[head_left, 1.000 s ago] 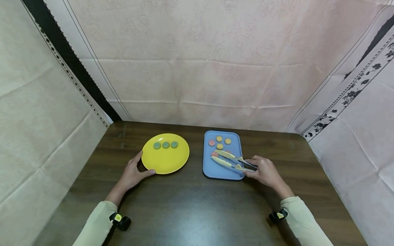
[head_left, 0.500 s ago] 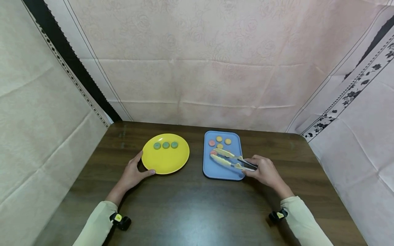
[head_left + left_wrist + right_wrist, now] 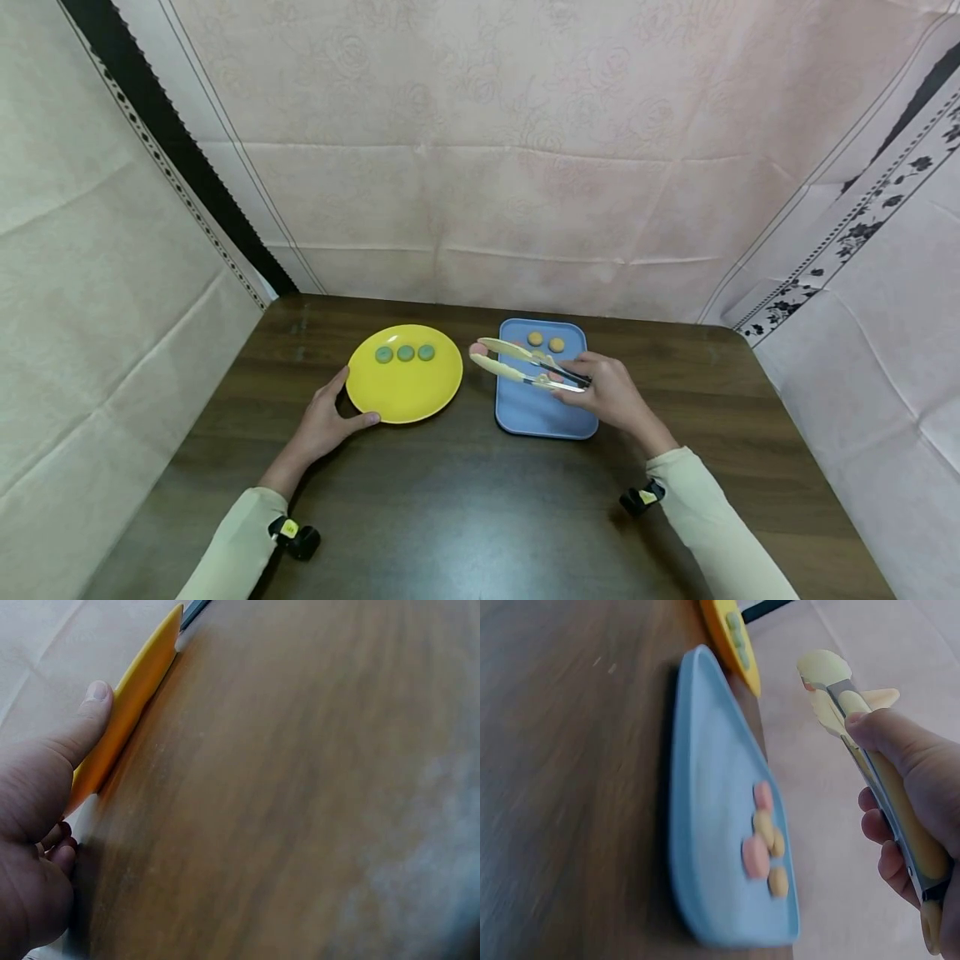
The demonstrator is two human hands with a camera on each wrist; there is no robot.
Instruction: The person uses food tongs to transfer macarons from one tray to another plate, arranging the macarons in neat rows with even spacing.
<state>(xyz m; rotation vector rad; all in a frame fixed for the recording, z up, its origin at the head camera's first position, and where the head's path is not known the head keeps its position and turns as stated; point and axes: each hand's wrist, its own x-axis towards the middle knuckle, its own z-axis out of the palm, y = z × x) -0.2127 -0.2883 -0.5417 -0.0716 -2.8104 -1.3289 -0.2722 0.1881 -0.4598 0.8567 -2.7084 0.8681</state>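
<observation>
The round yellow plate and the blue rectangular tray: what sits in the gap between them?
Only bare dark wooden table, seen from the head camera. Above that gap hang the pale yellow tongs, gripping a pink disc.

Thumb (image 3: 84, 720) against yellow plate (image 3: 131, 712) rim

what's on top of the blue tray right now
On the blue tray, the right wrist view shows five small discs, pink and yellow. From the head view, the right hand and tongs cover some.
</observation>
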